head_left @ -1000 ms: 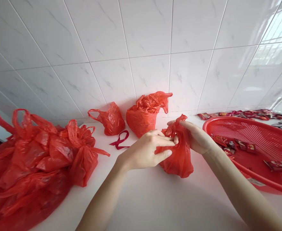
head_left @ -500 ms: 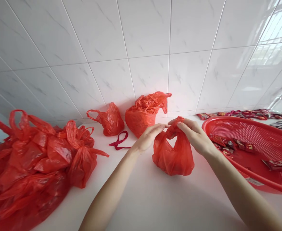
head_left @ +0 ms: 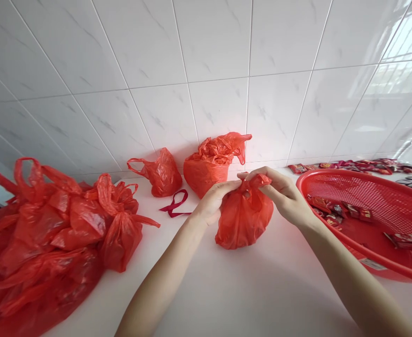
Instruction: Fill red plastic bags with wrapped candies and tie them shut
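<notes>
1. While its gathered top is gripped from either side, a red plastic carrier bag (head_left: 244, 217) is held upright over the white countertop (head_left: 209, 285); whether its base is borne by the surface cannot be told.
2. The twisted top is pinched between the thumb and fingers of the right hand (head_left: 285, 194).
3. It is gripped from the opposite side by the left hand (head_left: 215, 201), whose fingertips are partly hidden by the plastic.
4. Near the left wrist, a dark-red ribbon (head_left: 173, 206) is laid in a crossed loop.
5. By the marbled tile wall (head_left: 213, 51), a small handled bag (head_left: 165, 174) and a bulging bag (head_left: 204, 175) topped with crumpled plastic are placed.
6. At the left, filled red bags (head_left: 55, 224) are heaped.
7. At the right, wrapped snack packets (head_left: 358, 213) are contained in a red mesh basket (head_left: 332, 185), beyond which more packets (head_left: 378, 167) are strewn along the wall.
</notes>
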### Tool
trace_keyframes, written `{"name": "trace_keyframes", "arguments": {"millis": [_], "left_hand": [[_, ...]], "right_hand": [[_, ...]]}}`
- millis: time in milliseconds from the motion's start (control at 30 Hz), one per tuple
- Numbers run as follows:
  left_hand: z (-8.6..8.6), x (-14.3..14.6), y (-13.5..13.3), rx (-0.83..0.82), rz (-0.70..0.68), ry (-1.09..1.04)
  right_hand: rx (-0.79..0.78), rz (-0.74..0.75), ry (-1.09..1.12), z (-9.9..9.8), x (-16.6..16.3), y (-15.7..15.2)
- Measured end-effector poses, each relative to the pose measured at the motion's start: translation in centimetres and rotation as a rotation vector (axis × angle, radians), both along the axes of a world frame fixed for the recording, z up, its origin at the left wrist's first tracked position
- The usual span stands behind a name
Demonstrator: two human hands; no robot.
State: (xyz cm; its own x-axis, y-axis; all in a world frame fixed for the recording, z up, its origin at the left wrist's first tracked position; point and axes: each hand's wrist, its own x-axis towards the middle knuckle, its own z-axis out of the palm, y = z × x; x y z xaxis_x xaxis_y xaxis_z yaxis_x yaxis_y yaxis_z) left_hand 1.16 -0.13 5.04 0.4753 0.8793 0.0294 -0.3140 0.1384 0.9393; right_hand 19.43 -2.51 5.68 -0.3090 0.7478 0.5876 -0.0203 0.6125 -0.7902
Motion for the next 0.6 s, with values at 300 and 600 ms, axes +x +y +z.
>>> {"name": "trace_keyframes", "arguments": {"millis": [300, 600], "left_hand": [[-0.2, -0.1, 0.5, 0.010, 0.203, -0.041], [-2.7, -1.7, 4.4, -0.024, 0.526, -0.022]], "right_hand": [[0.155, -0.068, -0.137, -0.3, 1.4, 0.5], [0.263, -0.017, -0.574, 1.4, 2.6, -0.8]]}}
